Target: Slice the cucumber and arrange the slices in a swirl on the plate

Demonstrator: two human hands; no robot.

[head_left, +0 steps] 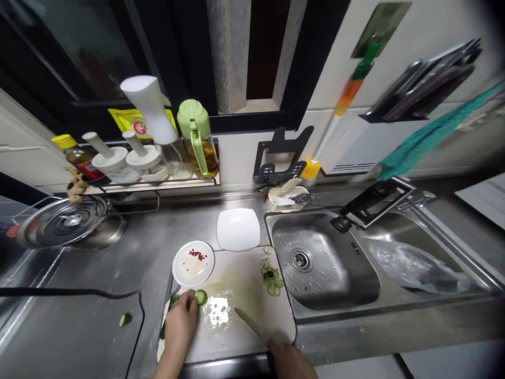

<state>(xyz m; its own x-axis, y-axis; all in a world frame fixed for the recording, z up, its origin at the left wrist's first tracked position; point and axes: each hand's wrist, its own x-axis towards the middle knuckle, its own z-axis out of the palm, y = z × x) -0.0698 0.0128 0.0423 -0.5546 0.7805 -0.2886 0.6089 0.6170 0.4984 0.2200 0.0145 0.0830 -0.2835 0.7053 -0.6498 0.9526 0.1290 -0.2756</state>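
Note:
A white cutting board (221, 337) lies on the steel counter, wet in its middle. My left hand (182, 318) is on its left side, fingers closed at a cut cucumber piece (201, 297); more green cucumber shows beside and under the hand. At the bottom, my right hand (292, 360) is closed round the handle end of a knife (249, 323), whose blade points up and left over the board. Thin cucumber slices (272, 279) lie at the board's right edge. A white plate with chopped red bits (193, 263) overlaps the upper left corner.
Behind the board sits a white square plate (238, 229). The steel sink (315, 263) is at the right, with a plastic bag (414, 266) in its far basin. A cucumber end (125, 319) lies on the left counter. Bottles and jars stand on a rack (189, 181).

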